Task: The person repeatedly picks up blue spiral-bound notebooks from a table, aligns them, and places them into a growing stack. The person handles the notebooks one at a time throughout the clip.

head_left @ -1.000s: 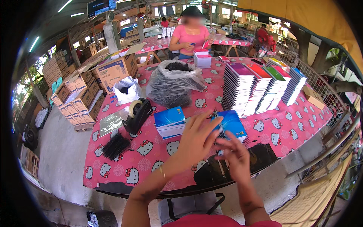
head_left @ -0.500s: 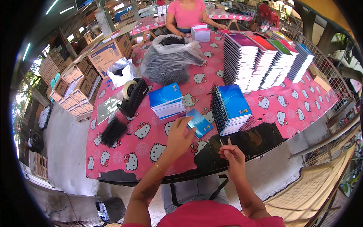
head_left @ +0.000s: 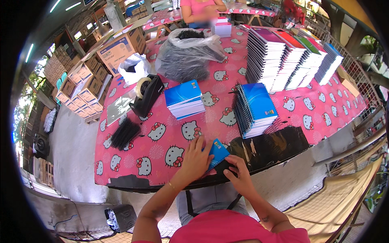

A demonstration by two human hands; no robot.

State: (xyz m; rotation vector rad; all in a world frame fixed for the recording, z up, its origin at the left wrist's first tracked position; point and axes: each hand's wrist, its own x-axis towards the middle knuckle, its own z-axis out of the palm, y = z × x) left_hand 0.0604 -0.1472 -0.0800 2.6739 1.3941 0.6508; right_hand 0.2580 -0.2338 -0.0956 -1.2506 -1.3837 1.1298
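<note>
A small blue notebook cover or thin booklet [head_left: 219, 151] lies tilted at the near edge of the table, between my hands. My left hand [head_left: 195, 161] is closed over its left side, thumb along the edge. At its lower right corner are the curled, pinched fingers of my right hand [head_left: 240, 172]; whatever is in them is hidden. Beyond my left hand sits a stack of blue-covered pads [head_left: 184, 99]. A taller stack of blue spiral notebooks [head_left: 256, 109] stands beyond my right hand, black coils along its left side.
A black tape dispenser [head_left: 146, 97] and a pile of black coils [head_left: 125, 133] lie to the left. Farther back are a clear bag of black coils [head_left: 186, 60], a cardboard box [head_left: 117, 52] and tall notebook stacks [head_left: 267, 56]. A person in pink [head_left: 198, 14] stands opposite.
My left hand has drawn the blue cover toward me, to the table's near edge. My right hand has moved left to its corner; the small pointed tool in it no longer shows.
</note>
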